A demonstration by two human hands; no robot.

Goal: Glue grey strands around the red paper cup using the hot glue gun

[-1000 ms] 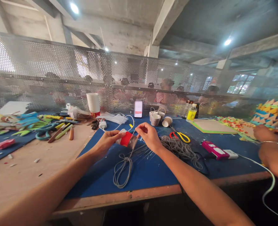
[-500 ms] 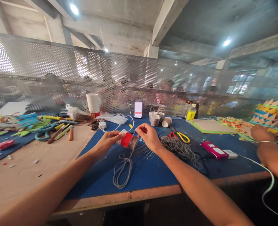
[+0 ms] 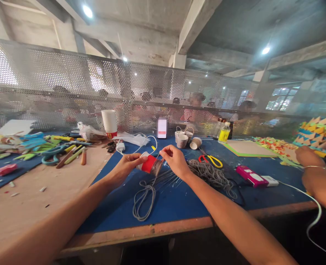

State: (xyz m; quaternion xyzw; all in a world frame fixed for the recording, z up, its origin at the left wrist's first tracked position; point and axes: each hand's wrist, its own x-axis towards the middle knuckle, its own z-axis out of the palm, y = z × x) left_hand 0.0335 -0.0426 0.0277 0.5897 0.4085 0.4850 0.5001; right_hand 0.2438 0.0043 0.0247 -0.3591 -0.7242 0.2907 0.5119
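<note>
Left grip [image 3: 126, 165] clasps round red cup [image 3: 148, 163] trailing grey cord [image 3: 149, 188]

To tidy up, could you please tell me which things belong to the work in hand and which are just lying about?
In use: red cup (left hand), grey cord, right hand at the rim.
Lying about: scissors, cup stack, phone.

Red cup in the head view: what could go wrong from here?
1. The left hand grips the red cup on its side by fingertips; a hard tug from the right hand on the cord might crush it or slip it.
2. The cord hangs into a loose loop on the mat; it may knot.
3. Scissors lie beside the cord pile; strands could snag.
</note>
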